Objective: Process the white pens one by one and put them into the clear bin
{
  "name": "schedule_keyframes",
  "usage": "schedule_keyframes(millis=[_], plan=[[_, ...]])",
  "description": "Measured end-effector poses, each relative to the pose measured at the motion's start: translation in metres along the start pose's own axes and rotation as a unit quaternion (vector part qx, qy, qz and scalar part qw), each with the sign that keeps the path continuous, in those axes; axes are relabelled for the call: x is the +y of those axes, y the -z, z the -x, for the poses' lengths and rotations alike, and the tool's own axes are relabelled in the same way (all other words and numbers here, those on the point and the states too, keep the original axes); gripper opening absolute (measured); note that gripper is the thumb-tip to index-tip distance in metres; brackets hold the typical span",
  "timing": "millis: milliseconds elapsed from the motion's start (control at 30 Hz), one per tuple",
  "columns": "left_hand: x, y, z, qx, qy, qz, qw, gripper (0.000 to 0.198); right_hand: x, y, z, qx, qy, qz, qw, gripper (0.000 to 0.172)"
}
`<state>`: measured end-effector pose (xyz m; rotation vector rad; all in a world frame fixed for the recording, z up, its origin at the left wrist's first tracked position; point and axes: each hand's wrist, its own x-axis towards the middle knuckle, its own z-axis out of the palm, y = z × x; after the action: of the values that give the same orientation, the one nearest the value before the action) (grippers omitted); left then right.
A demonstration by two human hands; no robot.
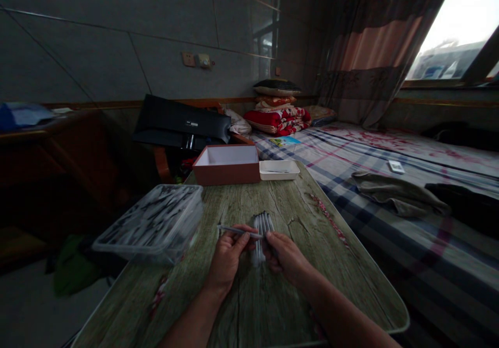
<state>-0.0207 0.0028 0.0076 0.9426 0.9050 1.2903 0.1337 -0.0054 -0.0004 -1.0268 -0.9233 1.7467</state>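
Note:
My left hand (230,252) is closed on the barrel of a slim pen (237,230) held roughly level above the table. The fingertips of my right hand (285,254) pinch the same pen at its right end. Just beneath and beyond my fingers, several similar pens (263,220) lie side by side on the wood-patterned table (234,202). To the left, a clear plastic box (183,244) is filled with many more pens, blurred by motion.
A brown box (226,174) with a white inside stands open at the table's far edge. Beside it sits a small white tray (279,175) with something thin in it. A bed with a checked sheet (331,153) adjoins the right side. A dark monitor (179,124) leans behind.

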Motion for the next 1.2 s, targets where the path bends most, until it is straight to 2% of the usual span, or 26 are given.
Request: schedule_keyframes(millis=[200, 400, 533, 733, 833, 967, 1100, 1200], plan=[[0.001, 0.000, 0.000, 0.009, -0.008, 0.003, 1.000, 0.020, 0.002, 0.002, -0.002, -0.015, 0.022, -0.046, 0.999, 0.022], [0.000, 0.001, -0.001, 0.002, -0.012, -0.015, 1.000, 0.019, -0.001, 0.000, 0.003, -0.042, 0.008, -0.086, 0.995, 0.025], [0.002, -0.002, 0.002, -0.004, -0.013, -0.029, 0.999, 0.020, -0.001, 0.001, 0.002, -0.046, -0.006, -0.053, 0.998, 0.029], [0.003, 0.001, -0.001, 0.062, -0.027, 0.003, 0.998, 0.026, -0.001, 0.005, -0.001, -0.056, -0.032, 0.007, 0.998, 0.035], [0.002, 0.005, -0.004, 0.091, -0.016, 0.043, 0.995, 0.030, -0.003, 0.003, 0.004, -0.108, -0.060, 0.046, 0.991, 0.031], [0.002, 0.010, -0.007, 0.122, 0.023, 0.111, 0.986, 0.029, -0.004, 0.002, 0.010, -0.200, -0.122, 0.104, 0.967, 0.022], [0.006, 0.013, -0.012, 0.166, 0.074, 0.195, 0.964, 0.013, 0.001, 0.006, 0.008, -0.239, -0.157, 0.145, 0.947, 0.016], [0.010, 0.017, -0.018, 0.220, 0.106, 0.261, 0.934, 0.014, 0.004, 0.013, 0.005, -0.244, -0.170, 0.154, 0.942, 0.017]])
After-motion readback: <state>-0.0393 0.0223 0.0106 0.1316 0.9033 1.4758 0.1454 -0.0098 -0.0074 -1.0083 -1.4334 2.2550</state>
